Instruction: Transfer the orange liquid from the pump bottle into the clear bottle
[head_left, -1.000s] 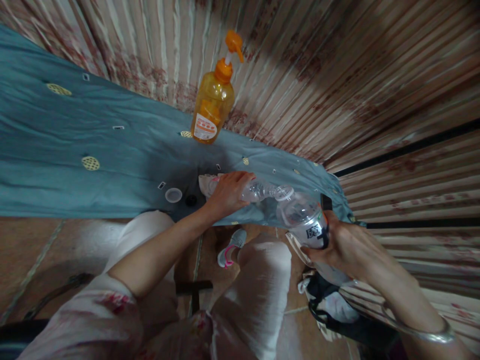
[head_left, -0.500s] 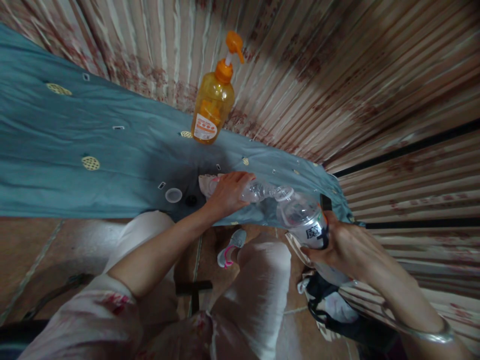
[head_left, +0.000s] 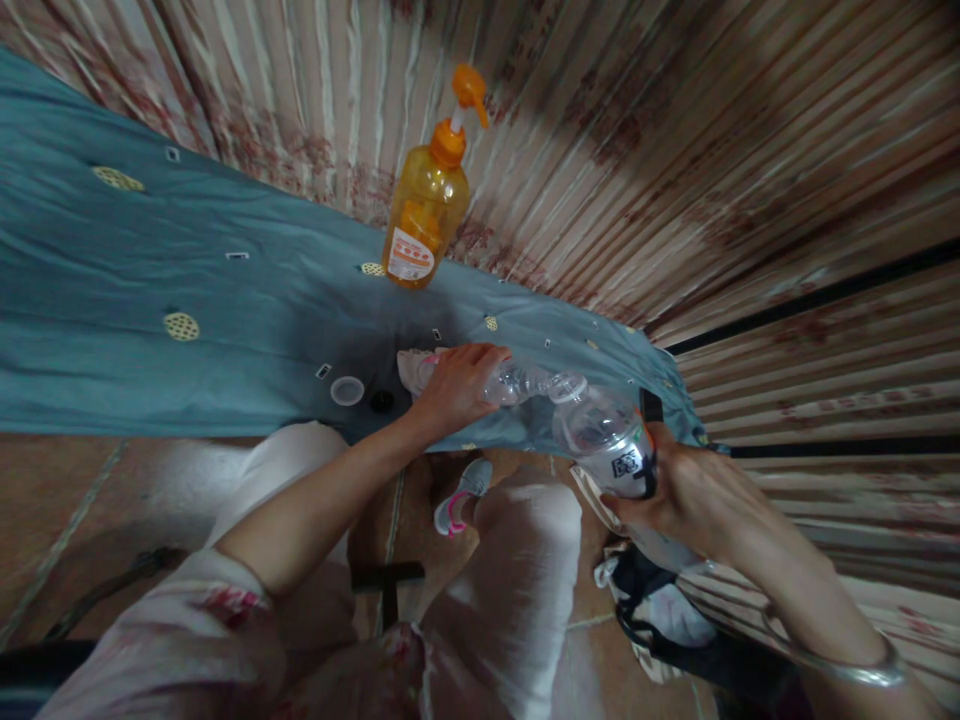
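My left hand [head_left: 457, 380] is wrapped around a small clear plastic bottle [head_left: 514, 382] that lies sideways, its neck pointing right. My right hand [head_left: 675, 490] grips a larger clear plastic bottle [head_left: 596, 430] with a printed label, tilted so its mouth faces up and left. The two bottle necks meet mouth to mouth; the exact contact is too small to make out. Just left of my left hand, a pinkish-white item [head_left: 414, 368] is partly covered by my fingers. A white round cap [head_left: 347, 390] and a small dark round piece [head_left: 382, 401] lie nearby.
An orange pump bottle [head_left: 426, 215] stands on the teal cloth [head_left: 262, 290] by the pleated curtain [head_left: 337, 110]. Below are my knees, a tiled floor [head_left: 67, 520] and a grey shoe [head_left: 461, 495]. A dark and white bag-like bundle [head_left: 664, 610] sits at lower right.
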